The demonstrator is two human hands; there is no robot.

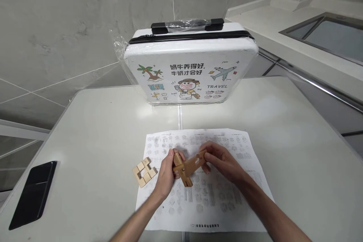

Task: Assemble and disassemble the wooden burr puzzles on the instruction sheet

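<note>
My left hand is closed around brown wooden puzzle pieces, several notched bars that cross one another above the sheet. From them a flat wooden piece with cut-outs extends to the right, and my right hand pinches its far end between thumb and fingers. Whether this flat piece is locked into the others or only touches them, I cannot tell. Under both hands lies a printed instruction sheet with rows of small diagrams. Pale wooden block pieces, arranged in a ring-like shape, rest left of my left hand, near the sheet's edge.
A white suitcase with cartoon prints, partly wrapped in clear plastic, stands upright at the back of the pale folding table. At the left edge lies a black phone. To the right is a counter with an inset dark panel.
</note>
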